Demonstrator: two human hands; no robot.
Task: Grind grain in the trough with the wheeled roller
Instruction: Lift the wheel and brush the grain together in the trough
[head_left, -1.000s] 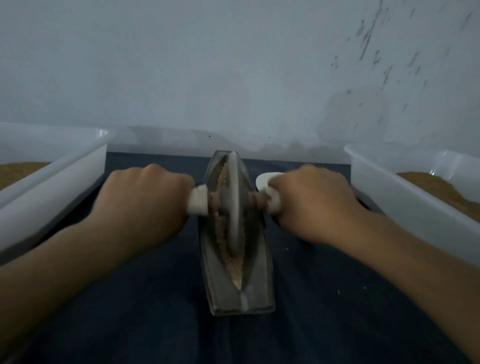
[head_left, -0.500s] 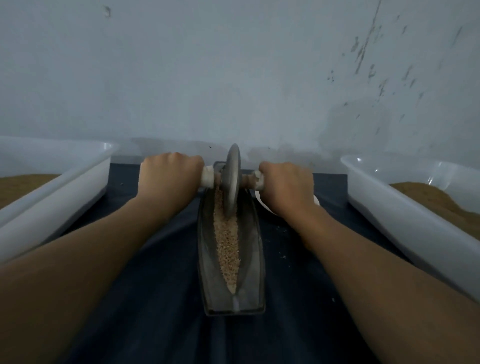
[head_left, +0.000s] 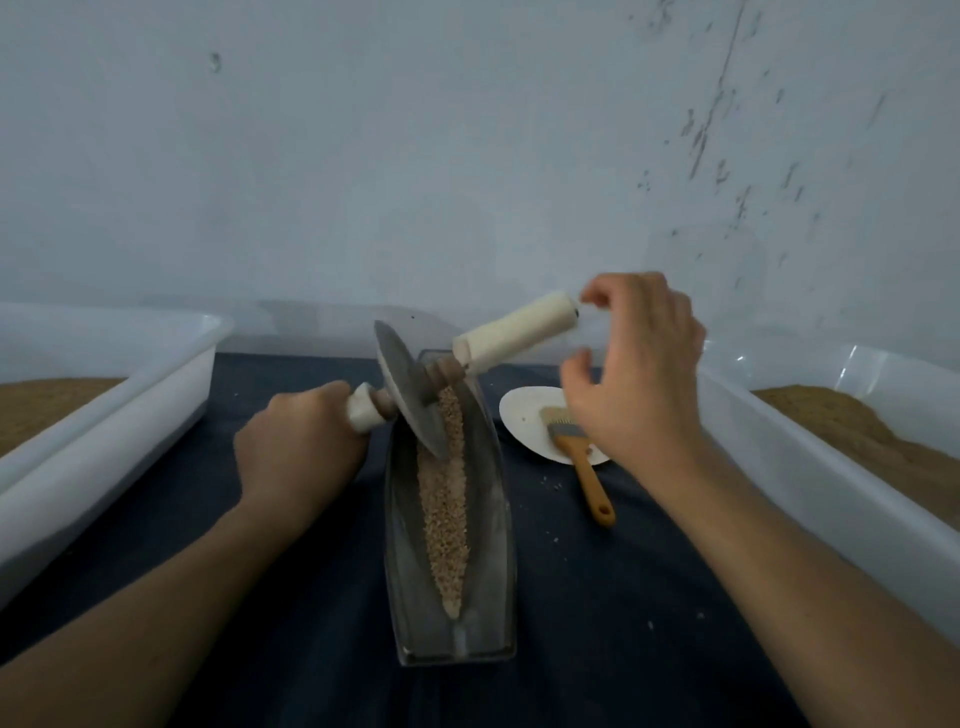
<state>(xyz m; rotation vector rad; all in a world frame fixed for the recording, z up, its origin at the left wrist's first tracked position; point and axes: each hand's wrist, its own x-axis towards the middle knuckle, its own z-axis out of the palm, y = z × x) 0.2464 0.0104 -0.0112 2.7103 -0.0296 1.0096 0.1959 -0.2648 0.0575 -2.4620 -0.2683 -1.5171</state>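
Observation:
A narrow grey metal trough (head_left: 493, 525) lies lengthwise on the dark cloth, with a strip of pale crushed grain (head_left: 444, 499) along its groove. The wheeled roller (head_left: 410, 389) is a grey metal disc on an axle with two white handles; it tilts, its rim resting in the far part of the trough. My left hand (head_left: 298, 447) grips the lower left handle. The right handle (head_left: 514, 332) points up to the right, free. My right hand (head_left: 634, 364) hovers just right of that handle with fingers loosely spread, holding nothing.
A white oval dish (head_left: 524, 415) with an orange-handled brush (head_left: 582, 462) across it lies right of the trough. White plastic tubs with brown meal stand at the left (head_left: 104, 415) and right (head_left: 810, 467). A pale wall (head_left: 467, 156) rises close behind.
The roller went to the trough's far end with both hands on it, then tipped over to the left. My right hand let go of the right handle and lifted away, uncovering the dish and brush.

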